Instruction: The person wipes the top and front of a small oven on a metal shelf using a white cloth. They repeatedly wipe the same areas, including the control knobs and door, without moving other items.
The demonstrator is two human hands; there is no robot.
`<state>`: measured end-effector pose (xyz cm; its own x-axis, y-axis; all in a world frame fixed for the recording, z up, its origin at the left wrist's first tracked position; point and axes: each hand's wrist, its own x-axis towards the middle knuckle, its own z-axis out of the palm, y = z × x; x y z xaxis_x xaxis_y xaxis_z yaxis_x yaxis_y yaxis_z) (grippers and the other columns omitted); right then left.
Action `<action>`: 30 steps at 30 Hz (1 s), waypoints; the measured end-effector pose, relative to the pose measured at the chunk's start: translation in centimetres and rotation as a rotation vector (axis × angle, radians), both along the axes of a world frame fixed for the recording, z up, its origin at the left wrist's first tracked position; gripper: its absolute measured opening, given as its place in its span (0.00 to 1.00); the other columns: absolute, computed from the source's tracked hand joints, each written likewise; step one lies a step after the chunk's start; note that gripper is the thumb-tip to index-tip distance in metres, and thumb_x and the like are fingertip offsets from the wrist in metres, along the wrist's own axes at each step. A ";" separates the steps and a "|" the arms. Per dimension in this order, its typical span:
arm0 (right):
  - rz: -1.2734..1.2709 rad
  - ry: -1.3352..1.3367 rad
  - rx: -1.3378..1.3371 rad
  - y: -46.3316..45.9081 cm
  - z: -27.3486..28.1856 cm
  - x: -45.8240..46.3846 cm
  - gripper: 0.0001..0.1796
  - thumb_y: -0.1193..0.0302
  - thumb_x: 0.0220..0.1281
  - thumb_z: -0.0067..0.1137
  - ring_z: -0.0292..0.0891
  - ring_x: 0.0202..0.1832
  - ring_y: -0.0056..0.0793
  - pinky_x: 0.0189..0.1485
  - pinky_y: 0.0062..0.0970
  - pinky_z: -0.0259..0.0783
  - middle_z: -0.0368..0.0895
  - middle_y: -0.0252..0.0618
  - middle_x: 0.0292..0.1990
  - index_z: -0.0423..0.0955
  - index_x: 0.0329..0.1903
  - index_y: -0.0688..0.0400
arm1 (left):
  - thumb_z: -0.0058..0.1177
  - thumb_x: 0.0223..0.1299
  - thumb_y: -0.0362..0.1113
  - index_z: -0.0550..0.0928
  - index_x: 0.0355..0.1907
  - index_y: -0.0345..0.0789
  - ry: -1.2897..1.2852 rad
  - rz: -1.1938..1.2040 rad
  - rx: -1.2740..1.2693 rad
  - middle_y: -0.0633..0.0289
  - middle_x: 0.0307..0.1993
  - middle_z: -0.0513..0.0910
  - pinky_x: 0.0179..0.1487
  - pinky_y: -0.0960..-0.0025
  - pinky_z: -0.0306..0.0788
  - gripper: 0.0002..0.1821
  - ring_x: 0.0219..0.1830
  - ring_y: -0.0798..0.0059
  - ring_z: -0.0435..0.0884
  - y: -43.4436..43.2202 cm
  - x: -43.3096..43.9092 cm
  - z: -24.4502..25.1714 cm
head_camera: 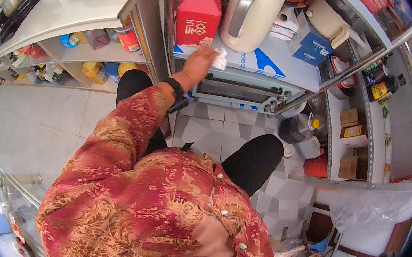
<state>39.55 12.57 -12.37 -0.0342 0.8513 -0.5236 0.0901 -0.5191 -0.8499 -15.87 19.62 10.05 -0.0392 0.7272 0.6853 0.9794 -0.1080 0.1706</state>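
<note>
My left hand (pixel 198 65), with a dark watch (pixel 175 90) on the wrist, reaches forward to the front edge of a shelf (pixel 276 65) covered in printed white and blue sheeting. It holds a crumpled white tissue (pixel 221 59) against that edge. Just behind my fingers stands a red gift box (pixel 198 18) with a gold character. A cream electric kettle (pixel 253 18) with a grey handle stands to its right. Below the shelf sits a small oven (pixel 234 90) with a dark window and knobs at the right. My right hand is out of view.
Left is a white cabinet (pixel 90 0) with jars on its open shelves. Blue boxes (pixel 311 41) and a cream pot (pixel 328 18) stand right of the kettle. A metal rail (pixel 348 69) slants across the right, before shelves with bottles and cartons. A large plastic jug (pixel 300 127) stands on the floor.
</note>
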 end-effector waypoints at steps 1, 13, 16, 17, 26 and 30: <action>-0.007 0.013 -0.023 -0.5 -0.7 0.0 0.13 0.64 0.72 0.51 0.78 0.34 0.32 0.40 0.32 0.75 0.82 0.37 0.32 0.78 0.38 0.60 | 0.49 0.53 0.24 0.81 0.53 0.36 0.011 0.018 0.013 0.55 0.48 0.80 0.58 0.57 0.72 0.22 0.51 0.54 0.76 -0.9 -0.9 0.0; -0.041 0.225 -0.233 -3.3 -6.2 0.3 0.13 0.65 0.73 0.50 0.79 0.35 0.34 0.41 0.33 0.76 0.83 0.37 0.34 0.78 0.39 0.61 | 0.52 0.51 0.27 0.85 0.42 0.35 0.007 0.133 0.034 0.55 0.37 0.81 0.56 0.60 0.73 0.14 0.49 0.56 0.78 2.5 2.3 -0.3; -0.047 0.282 -0.250 -3.0 -6.5 1.1 0.13 0.65 0.73 0.50 0.79 0.35 0.34 0.42 0.33 0.76 0.83 0.37 0.34 0.78 0.40 0.61 | 0.51 0.52 0.26 0.85 0.40 0.35 -0.033 0.086 0.005 0.54 0.38 0.81 0.56 0.60 0.73 0.13 0.50 0.56 0.78 5.8 5.2 -0.2; -0.054 0.312 -0.247 -2.8 -6.5 1.6 0.13 0.65 0.73 0.50 0.80 0.35 0.34 0.42 0.33 0.76 0.83 0.37 0.34 0.78 0.40 0.61 | 0.51 0.52 0.26 0.85 0.40 0.35 -0.042 0.064 0.015 0.54 0.38 0.81 0.56 0.60 0.73 0.13 0.50 0.56 0.77 6.4 5.9 -0.1; -0.321 0.670 0.017 5.2 6.6 5.1 0.09 0.69 0.71 0.53 0.79 0.39 0.34 0.46 0.33 0.76 0.82 0.39 0.35 0.76 0.38 0.61 | 0.49 0.56 0.28 0.82 0.51 0.35 0.075 0.027 -0.174 0.54 0.46 0.79 0.60 0.58 0.71 0.18 0.53 0.54 0.76 3.0 1.6 0.4; -0.320 0.445 0.271 8.1 20.4 1.2 0.19 0.64 0.73 0.54 0.81 0.48 0.35 0.53 0.33 0.75 0.83 0.43 0.47 0.75 0.56 0.65 | 0.50 0.54 0.28 0.83 0.48 0.33 0.199 0.065 0.019 0.53 0.44 0.80 0.61 0.59 0.71 0.17 0.54 0.55 0.77 -0.2 -2.0 0.3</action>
<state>40.79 20.68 8.07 0.0796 0.9564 -0.2809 -0.4285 -0.2217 -0.8760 -17.87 19.38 10.38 0.0520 0.7142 0.6980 0.9986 -0.0449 -0.0284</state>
